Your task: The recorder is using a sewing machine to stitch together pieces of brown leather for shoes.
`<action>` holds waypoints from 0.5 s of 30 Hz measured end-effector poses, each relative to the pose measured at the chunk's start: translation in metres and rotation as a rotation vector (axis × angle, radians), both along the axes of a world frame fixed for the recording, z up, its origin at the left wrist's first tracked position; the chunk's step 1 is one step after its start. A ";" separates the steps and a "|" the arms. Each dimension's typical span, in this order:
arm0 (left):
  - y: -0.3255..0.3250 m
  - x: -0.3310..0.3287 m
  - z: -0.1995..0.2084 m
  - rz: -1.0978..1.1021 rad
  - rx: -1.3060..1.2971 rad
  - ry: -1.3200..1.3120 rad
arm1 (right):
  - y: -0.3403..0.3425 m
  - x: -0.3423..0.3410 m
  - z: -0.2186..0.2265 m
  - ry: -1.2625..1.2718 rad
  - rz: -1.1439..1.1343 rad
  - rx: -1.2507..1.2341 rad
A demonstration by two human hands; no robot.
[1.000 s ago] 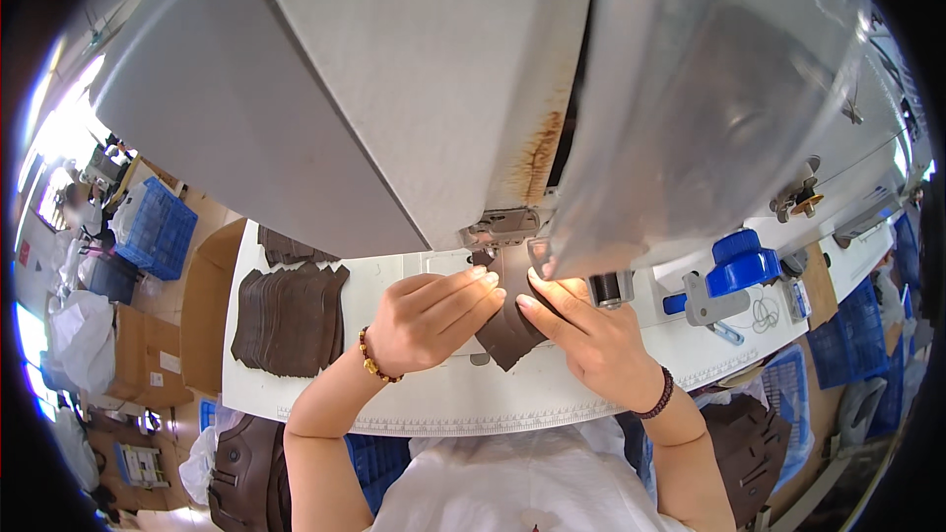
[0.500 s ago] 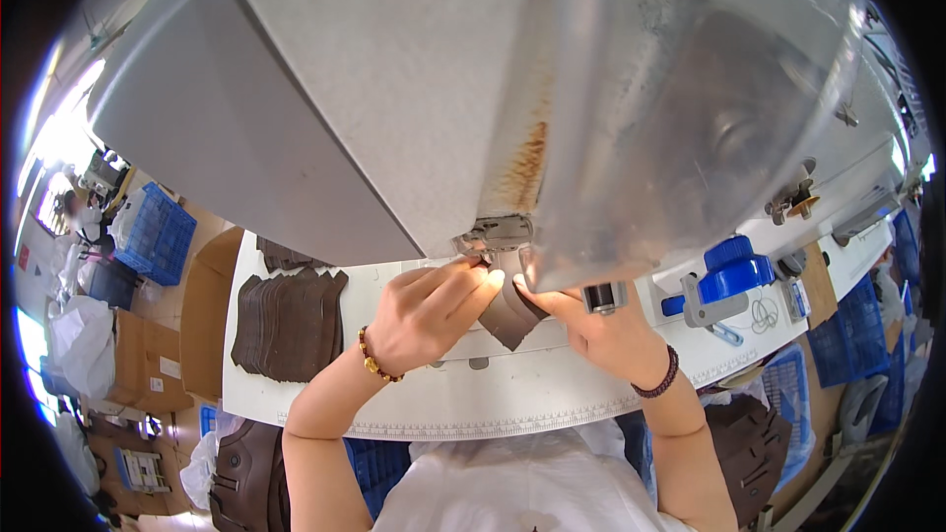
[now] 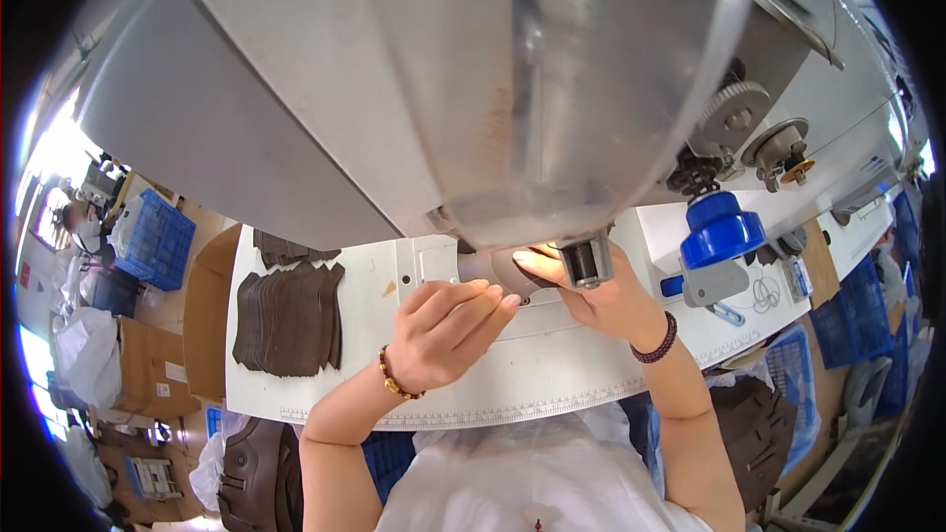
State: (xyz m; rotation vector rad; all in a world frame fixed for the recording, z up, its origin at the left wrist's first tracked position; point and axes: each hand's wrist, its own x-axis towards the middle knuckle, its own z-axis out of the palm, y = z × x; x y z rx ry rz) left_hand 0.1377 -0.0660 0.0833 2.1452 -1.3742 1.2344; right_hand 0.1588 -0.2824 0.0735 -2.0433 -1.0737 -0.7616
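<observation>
White bench (image 3: 552,365), machine (image 3: 266,89) above. Stack of brown pieces (image 3: 286,323) by bench's left edge, probably for easy reach. Left hand (image 3: 441,335): fingertips bunched near the front edge side, can't tell if holding anything. Brown piece (image 3: 507,279) mid-bench under machine. Right hand (image 3: 613,298): fingers laid on it, likely steadying; pinch unclear.
</observation>
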 end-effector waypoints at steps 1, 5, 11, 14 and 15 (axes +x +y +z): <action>0.000 0.002 -0.001 0.000 0.002 0.002 | 0.000 0.000 -0.001 0.002 0.000 0.002; -0.002 0.002 -0.002 -0.012 0.008 -0.057 | 0.000 0.000 -0.001 -0.011 -0.004 -0.038; -0.006 -0.002 0.001 0.040 0.071 -0.094 | 0.000 -0.002 0.007 0.008 -0.037 -0.104; -0.007 -0.004 0.004 0.056 0.073 -0.096 | 0.001 -0.002 0.007 0.027 -0.044 -0.134; -0.007 -0.003 0.006 0.058 0.078 -0.095 | 0.001 -0.002 0.007 0.040 -0.053 -0.151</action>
